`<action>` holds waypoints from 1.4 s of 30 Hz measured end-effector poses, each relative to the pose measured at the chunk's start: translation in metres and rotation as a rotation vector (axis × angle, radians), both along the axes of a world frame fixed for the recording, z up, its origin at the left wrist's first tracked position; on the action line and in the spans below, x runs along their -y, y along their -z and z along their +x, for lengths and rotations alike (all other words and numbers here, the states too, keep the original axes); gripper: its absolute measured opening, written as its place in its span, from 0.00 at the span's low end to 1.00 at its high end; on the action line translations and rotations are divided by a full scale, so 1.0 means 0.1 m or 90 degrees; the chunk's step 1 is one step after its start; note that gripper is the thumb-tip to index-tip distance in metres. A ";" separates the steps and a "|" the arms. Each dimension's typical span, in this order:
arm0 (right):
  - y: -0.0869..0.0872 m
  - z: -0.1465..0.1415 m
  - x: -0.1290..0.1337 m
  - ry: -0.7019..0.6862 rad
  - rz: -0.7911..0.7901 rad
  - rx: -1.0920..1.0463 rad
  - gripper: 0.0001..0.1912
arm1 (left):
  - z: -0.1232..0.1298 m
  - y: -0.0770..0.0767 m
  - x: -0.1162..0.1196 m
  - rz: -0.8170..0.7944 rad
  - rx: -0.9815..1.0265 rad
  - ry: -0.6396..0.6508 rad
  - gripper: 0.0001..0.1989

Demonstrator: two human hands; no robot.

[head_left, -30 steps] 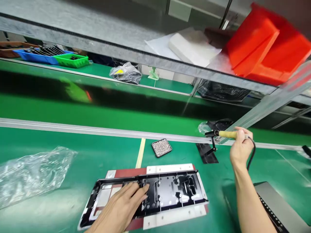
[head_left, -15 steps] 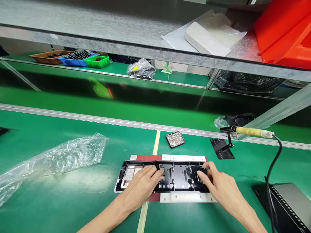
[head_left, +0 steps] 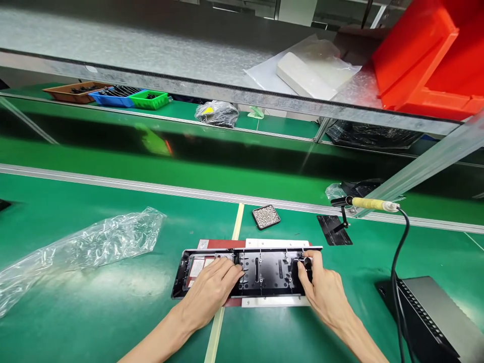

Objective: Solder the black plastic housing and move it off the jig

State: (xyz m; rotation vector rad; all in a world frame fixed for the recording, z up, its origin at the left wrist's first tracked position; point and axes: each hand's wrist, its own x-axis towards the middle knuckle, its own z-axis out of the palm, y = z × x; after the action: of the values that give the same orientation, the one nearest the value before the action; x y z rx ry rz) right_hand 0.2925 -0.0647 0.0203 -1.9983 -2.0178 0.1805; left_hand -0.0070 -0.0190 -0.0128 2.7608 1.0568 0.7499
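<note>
A long black plastic housing (head_left: 269, 277), its ribbed and bossed inner side facing up, lies over a red and white fixture (head_left: 275, 301) on the bench. The housing's left part has a window-like opening. My left hand (head_left: 212, 282) rests across it left of centre, fingers bent over and gripping near the inner crosswall; the fingertips are partly hidden. At the right end, my right hand (head_left: 321, 282) has thumb and fingers closed on the housing around a dark rounded part (head_left: 307, 266). The housing looks slightly raised and tilted on the fixture.
Behind the fixture sits a small black tray of screws (head_left: 266, 217). Clear plastic film (head_left: 94, 242) lies at left. A yellow-handled tool (head_left: 368, 203) rests in a black stand, its cable (head_left: 397, 262) hanging at right beside a black-and-grey panel (head_left: 431, 307). A metal shelf (head_left: 170, 80) crosses overhead.
The black housing has shifted and tilted against the fixture, its far edge now overlapping the white rail. Both hands have stayed on it. My view has turned slightly right and up.
</note>
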 end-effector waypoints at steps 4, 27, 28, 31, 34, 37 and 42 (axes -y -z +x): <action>-0.06 -0.03 0.04 -0.018 0.073 0.004 0.12 | -0.02 -0.07 0.04 0.011 0.013 -0.004 0.05; -0.15 -0.01 0.09 0.063 -0.046 -0.102 0.16 | -0.02 -0.38 0.11 0.016 -0.037 -0.029 0.04; -0.15 -0.01 0.08 0.061 -0.045 -0.102 0.16 | -0.02 -0.38 0.10 0.016 -0.040 -0.028 0.05; -0.14 -0.01 0.06 0.058 -0.044 -0.101 0.16 | -0.03 -0.40 0.09 0.016 -0.051 -0.028 0.06; -0.15 -0.03 0.03 0.064 -0.060 -0.107 0.16 | -0.02 -0.48 0.09 0.028 -0.062 -0.038 0.06; -0.20 -0.06 0.01 0.072 -0.075 -0.129 0.16 | -0.08 -0.63 0.12 0.086 -0.007 -0.060 0.08; -0.26 -0.08 -0.03 0.108 -0.083 -0.164 0.16 | -0.56 -0.89 0.09 0.222 0.228 -0.231 0.18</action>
State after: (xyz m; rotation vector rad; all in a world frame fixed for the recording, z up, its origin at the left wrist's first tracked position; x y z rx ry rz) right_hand 0.2845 -0.0620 0.0462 -2.0890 -1.7087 0.5162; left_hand -0.0627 -0.0278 0.0760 2.5569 1.4743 1.5433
